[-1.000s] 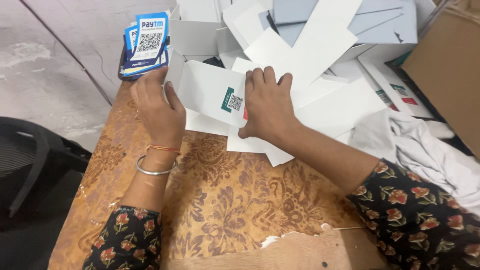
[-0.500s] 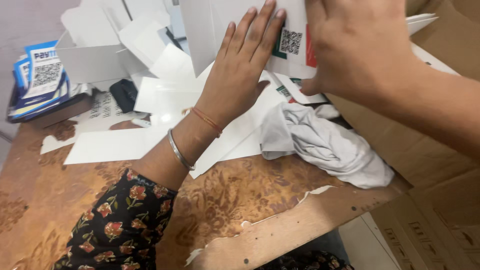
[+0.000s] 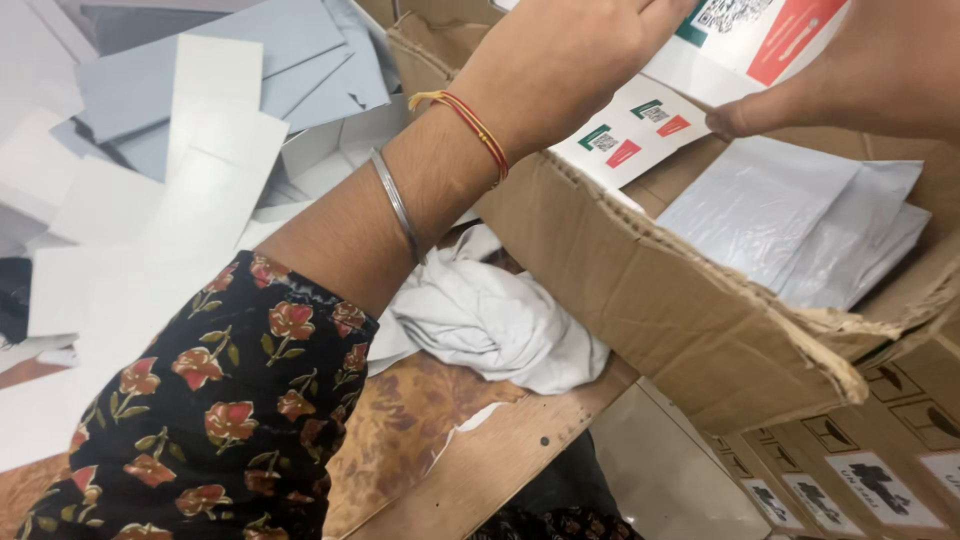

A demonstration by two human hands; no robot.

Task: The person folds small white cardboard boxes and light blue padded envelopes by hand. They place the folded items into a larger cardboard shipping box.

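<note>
My left hand (image 3: 570, 60) reaches up and right over an open cardboard box (image 3: 680, 320), fingers on the edge of a white printed card (image 3: 760, 35) with a red patch and a square code. My right hand (image 3: 860, 75) grips the same card from the right side, thumb underneath. Both hands hold it above the box opening. Inside the box lie another white card with small printed labels (image 3: 630, 135) and grey plastic-wrapped packs (image 3: 800, 225). My left wrist wears a metal bangle and a red-yellow thread.
A crumpled white cloth (image 3: 490, 315) lies on the worn wooden table (image 3: 420, 440) beside the box. Several white and grey cardboard sheets (image 3: 200, 150) are piled at the left. More cartons with printed labels (image 3: 880, 480) stand lower right.
The view has swung right from the sheet pile to the box. Both hands have carried the printed card up and over the open box.
</note>
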